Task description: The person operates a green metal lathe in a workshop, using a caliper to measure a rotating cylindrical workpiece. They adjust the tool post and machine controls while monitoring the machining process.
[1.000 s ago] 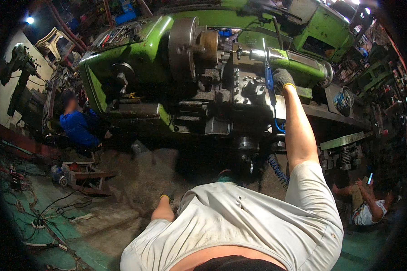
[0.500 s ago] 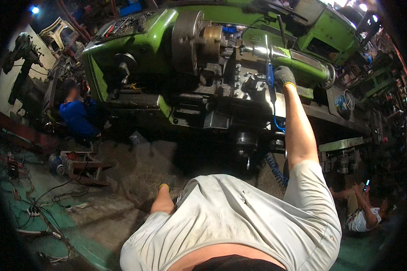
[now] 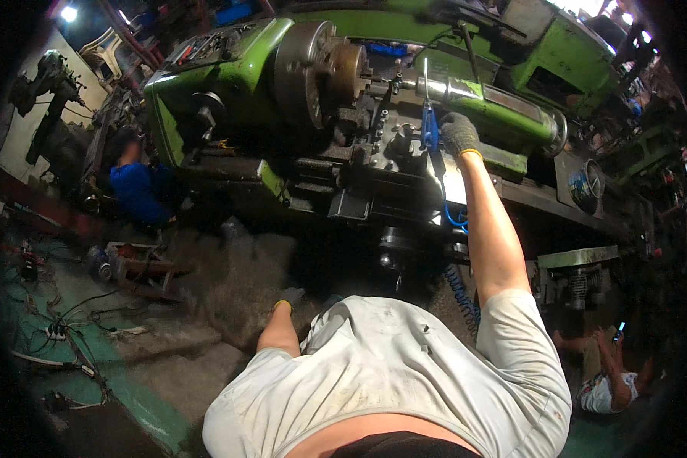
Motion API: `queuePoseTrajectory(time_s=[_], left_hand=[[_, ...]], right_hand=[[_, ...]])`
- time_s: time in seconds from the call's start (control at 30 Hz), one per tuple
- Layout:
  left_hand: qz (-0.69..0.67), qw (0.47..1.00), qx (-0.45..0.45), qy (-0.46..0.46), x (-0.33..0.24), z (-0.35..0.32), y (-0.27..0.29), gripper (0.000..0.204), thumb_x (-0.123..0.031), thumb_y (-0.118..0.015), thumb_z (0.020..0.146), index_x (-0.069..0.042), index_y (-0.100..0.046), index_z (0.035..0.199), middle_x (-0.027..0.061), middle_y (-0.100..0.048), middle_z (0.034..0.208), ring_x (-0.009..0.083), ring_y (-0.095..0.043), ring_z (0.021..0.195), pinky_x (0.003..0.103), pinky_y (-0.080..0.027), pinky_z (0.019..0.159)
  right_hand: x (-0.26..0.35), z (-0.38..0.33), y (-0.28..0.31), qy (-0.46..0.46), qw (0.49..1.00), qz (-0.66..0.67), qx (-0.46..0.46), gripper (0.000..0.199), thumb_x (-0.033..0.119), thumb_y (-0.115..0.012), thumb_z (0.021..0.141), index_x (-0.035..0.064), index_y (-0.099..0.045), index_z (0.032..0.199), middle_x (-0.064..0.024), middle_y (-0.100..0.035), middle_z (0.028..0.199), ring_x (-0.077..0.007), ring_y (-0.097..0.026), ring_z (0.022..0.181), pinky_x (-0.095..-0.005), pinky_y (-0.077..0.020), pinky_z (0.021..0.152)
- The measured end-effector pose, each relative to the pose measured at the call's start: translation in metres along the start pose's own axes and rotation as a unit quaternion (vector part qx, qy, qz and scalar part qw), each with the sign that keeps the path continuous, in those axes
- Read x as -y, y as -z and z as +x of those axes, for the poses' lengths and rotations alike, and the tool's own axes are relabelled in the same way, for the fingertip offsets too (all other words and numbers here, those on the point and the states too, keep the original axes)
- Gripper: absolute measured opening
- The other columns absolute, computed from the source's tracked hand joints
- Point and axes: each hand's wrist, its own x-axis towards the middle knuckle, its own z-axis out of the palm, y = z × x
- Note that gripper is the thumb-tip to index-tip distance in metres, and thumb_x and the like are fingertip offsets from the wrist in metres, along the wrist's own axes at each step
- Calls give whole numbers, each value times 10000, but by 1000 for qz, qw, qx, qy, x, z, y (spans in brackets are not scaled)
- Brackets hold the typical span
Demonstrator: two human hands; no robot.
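Above the grey steel carriage [image 3: 380, 162] of a long green-painted metal lathe [image 3: 229, 80]: right hand [image 3: 458, 133] in grey knit glove with yellow cuff, bare forearm stretched well forward. Fingers curled closed around a slim blue air gun [image 3: 430, 131], thin straight nozzle pointing up the view, across the front of the bright steel tailstock quill [image 3: 433, 87]. Blue hose [image 3: 454, 221] looping down from the gun's lower end, just left of the forearm. Dark steel tool post [image 3: 401, 141] near the gun, on its left.

Farther left, large round dark steel chuck [image 3: 304, 76], with brownish metal cylinder [image 3: 349, 72] at its right face. Loose hand tools [image 3: 191, 52] on top of the green headstock.

Low at left, well apart from the lathe: left hand [image 3: 291, 294], same grey glove and yellow cuff, beside the stained off-white shirt [image 3: 389, 359]. Too small and dark to tell how far open, or whether holding anything.

Round about: person in blue shirt [image 3: 139, 195] at far left; seated person with lit phone [image 3: 609, 391] at lower right; tangled cables [image 3: 57, 332] on the floor at lower left.
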Motion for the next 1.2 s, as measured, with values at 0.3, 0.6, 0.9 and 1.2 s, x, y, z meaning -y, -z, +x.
queuePoseTrajectory(time_s=[0.3, 0.6, 0.9, 1.2], left_hand=[[45, 996, -29, -74, -32, 27, 5, 532, -472, -404, 1058, -106, -660, 1348, 199, -633, 1399, 419, -603, 1266, 533, -452, 1097], [-72, 996, -3, 56, -65, 107, 101, 649, -565, -392, 1048, -29, -725, 1200, 263, -654, 1315, 476, -584, 1233, 555, -456, 1045], [-319, 897, -138, 272, -34, 223, 149, 788, -649, -461, 1005, 61, -655, 1284, 316, -634, 1338, 499, -571, 1266, 513, -452, 1074], [-402, 817, -375, 173, -44, 256, 175, 722, -622, -489, 987, -8, -654, 1329, 271, -699, 1235, 451, -648, 1139, 470, -497, 1019]], right_hand=[[3, -10, 0, 59, 997, 49, -6, 403, 366, -706, 915, 48, -728, 1161, -234, -721, 1189, -435, -678, 1121, -471, -524, 982], [-12, -22, -10, 61, 990, 84, -97, 255, 123, -552, 915, 16, -715, 1080, -192, -731, 1059, -345, -703, 1012, -405, -536, 896], [15, -43, 8, 2, 989, 134, -66, 263, 52, -546, 966, 17, -697, 1178, -132, -728, 1135, -233, -686, 1028, -349, -528, 929], [7, -72, 0, 130, 956, 182, -189, 477, 302, -658, 979, 13, -616, 1355, -230, -689, 1196, -348, -672, 1105, -452, -508, 987]])
